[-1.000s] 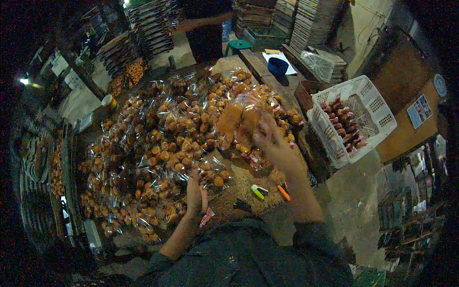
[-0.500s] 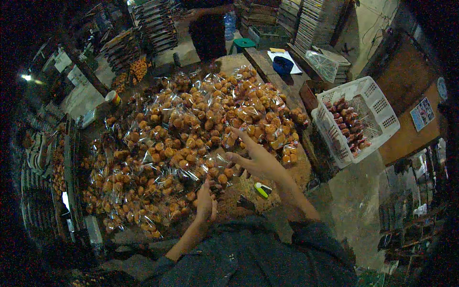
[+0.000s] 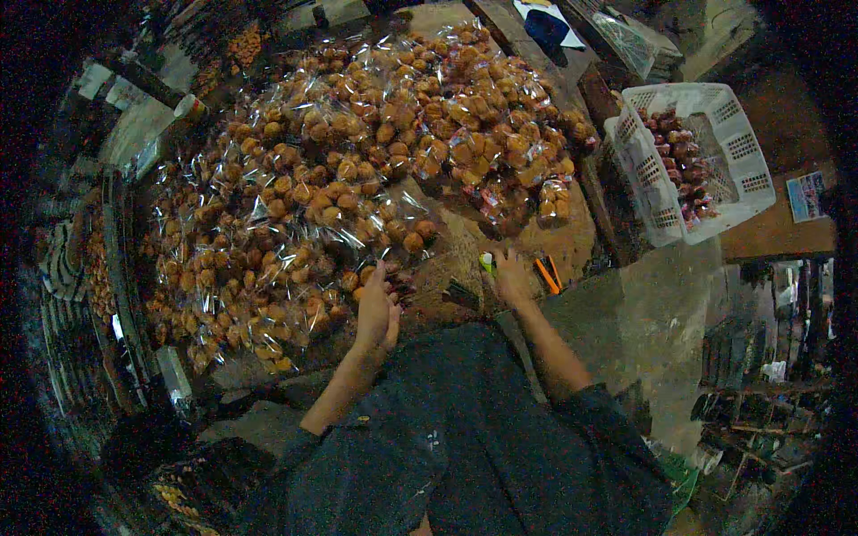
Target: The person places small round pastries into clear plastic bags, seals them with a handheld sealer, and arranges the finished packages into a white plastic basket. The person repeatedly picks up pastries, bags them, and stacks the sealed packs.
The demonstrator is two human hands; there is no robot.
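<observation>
Many clear plastic bags of round brown baked balls point(image 3: 331, 192) are heaped across the table. My left hand point(image 3: 375, 313) is at the heap's front edge, fingers closed together at the edge of a clear bag of balls point(image 3: 416, 239); the exact grip is partly hidden. My right hand point(image 3: 512, 281) reaches down to the tabletop, fingers apart, over a small green and white stapler-like tool point(image 3: 487, 262), part of which the hand covers. Just right of that hand lies an orange and black stapler-like tool point(image 3: 548, 274). A dark bundle of thin strips point(image 3: 461, 293) lies between my hands.
A white plastic crate point(image 3: 666, 214) holding dark reddish packed items point(image 3: 684, 165) stands to the right. At the far edge sits a dark blue object point(image 3: 545, 29) on white paper. A can point(image 3: 189, 109) stands at the far left. The wooden tabletop point(image 3: 536, 237) shows before the heap.
My right hand has left the bags and come down toward me to the green tool. The orange tool now shows beside it. The view has tilted down; my left hand stays by the bag.
</observation>
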